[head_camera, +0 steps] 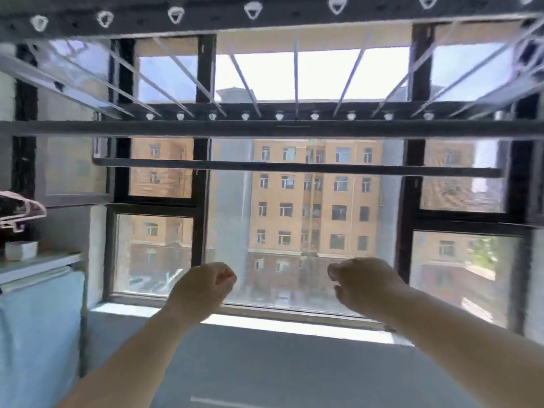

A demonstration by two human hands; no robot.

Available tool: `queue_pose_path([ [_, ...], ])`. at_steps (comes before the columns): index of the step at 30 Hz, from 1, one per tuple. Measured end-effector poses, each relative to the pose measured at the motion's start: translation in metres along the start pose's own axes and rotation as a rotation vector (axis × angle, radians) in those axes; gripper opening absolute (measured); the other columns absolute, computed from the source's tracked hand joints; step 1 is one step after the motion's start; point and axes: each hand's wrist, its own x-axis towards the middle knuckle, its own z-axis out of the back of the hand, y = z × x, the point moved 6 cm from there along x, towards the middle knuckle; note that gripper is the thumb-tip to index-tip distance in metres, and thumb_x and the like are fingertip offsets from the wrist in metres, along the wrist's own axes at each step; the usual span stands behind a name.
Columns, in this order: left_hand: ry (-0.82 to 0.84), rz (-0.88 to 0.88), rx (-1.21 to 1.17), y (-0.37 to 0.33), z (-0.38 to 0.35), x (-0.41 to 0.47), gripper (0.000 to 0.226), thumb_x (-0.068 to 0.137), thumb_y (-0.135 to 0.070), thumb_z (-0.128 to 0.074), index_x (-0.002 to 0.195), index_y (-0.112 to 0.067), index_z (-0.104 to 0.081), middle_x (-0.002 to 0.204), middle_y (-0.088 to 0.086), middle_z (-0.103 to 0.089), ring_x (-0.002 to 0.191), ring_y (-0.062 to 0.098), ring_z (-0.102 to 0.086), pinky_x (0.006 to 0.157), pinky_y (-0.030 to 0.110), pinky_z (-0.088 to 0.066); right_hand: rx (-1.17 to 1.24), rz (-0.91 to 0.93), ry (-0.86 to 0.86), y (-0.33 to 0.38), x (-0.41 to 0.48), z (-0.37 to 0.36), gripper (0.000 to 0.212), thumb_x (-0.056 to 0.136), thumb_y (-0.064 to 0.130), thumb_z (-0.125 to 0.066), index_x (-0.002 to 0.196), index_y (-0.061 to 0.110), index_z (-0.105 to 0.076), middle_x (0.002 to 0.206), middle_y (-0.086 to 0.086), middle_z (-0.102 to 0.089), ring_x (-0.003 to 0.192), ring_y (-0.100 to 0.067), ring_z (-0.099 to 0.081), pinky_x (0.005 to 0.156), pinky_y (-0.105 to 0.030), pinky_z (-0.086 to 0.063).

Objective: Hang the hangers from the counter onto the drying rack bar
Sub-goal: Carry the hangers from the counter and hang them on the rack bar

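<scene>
Head view: left hand [206, 285] balled into a fist, holding nothing, raised in front of the window [203, 216]. Right hand [363, 282] near it, not touching, fingers curled, also holding nothing. Drying rack bar [294, 167] runs across above both hands. Hangers [20, 209] piled at far left over the tabletop [41, 265], well apart from both hands.
</scene>
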Motion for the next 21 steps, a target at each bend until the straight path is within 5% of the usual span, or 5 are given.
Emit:
queue_pose_path([
  [5,0.222,-0.157,-0.152,-0.146,-0.142,0.000,0.013,0.087,-0.028,-0.051,0.079,-0.032,-0.060,0.078,-0.010,-0.063,0.085,0.012,-0.062,0.068,0.021,-0.040,0.003,-0.273,0.235,-0.130,-0.116,-0.058,0.024,0.092,0.013,-0.037,0.112,0.016,-0.050,0.114,-0.009,-0.061,0.105,-0.026,-0.058,0.077,-0.031,-0.042],
  [9,0.413,-0.289,-0.261,-0.263,-0.245,-0.019,0.015,0.088,-0.028,-0.050,0.081,-0.028,-0.063,0.088,-0.001,-0.069,0.089,0.020,-0.064,0.073,0.025,-0.046,0.019,-0.512,0.345,-0.216,-0.219,-0.085,0.034,0.091,0.008,-0.035,0.060,0.019,-0.024,0.072,-0.004,-0.048,0.084,-0.027,-0.050,0.068,-0.030,-0.032],
  [11,0.508,-0.335,-0.320,-0.319,-0.291,-0.037,0.015,0.088,-0.028,-0.049,0.082,-0.026,-0.063,0.092,0.003,-0.069,0.091,0.024,-0.064,0.075,0.028,-0.049,0.003,-0.625,0.413,-0.256,-0.270,-0.098,0.024,0.090,0.006,-0.035,0.068,0.014,-0.037,0.072,-0.004,-0.048,0.081,-0.025,-0.047,0.068,-0.029,-0.030],
  [13,0.597,-0.407,-0.345,-0.376,-0.335,-0.059,0.015,0.088,-0.026,-0.049,0.081,-0.031,-0.061,0.094,0.000,-0.070,0.092,0.020,-0.064,0.077,0.026,-0.048,-0.010,-0.728,0.420,-0.294,-0.321,-0.109,0.014,0.091,0.007,-0.036,0.093,0.012,-0.049,0.098,-0.011,-0.060,0.082,-0.025,-0.050,0.067,-0.028,-0.032],
  [21,0.880,-0.578,-0.450,-0.575,-0.495,-0.106,0.023,0.089,-0.021,-0.045,0.070,-0.033,-0.052,0.074,-0.012,-0.061,0.088,0.017,-0.064,0.075,0.024,-0.047,-0.013,-1.134,0.505,-0.458,-0.487,-0.147,0.024,0.094,0.017,-0.033,0.112,0.013,-0.049,0.115,-0.009,-0.058,0.104,-0.024,-0.055,0.069,-0.025,-0.030],
])
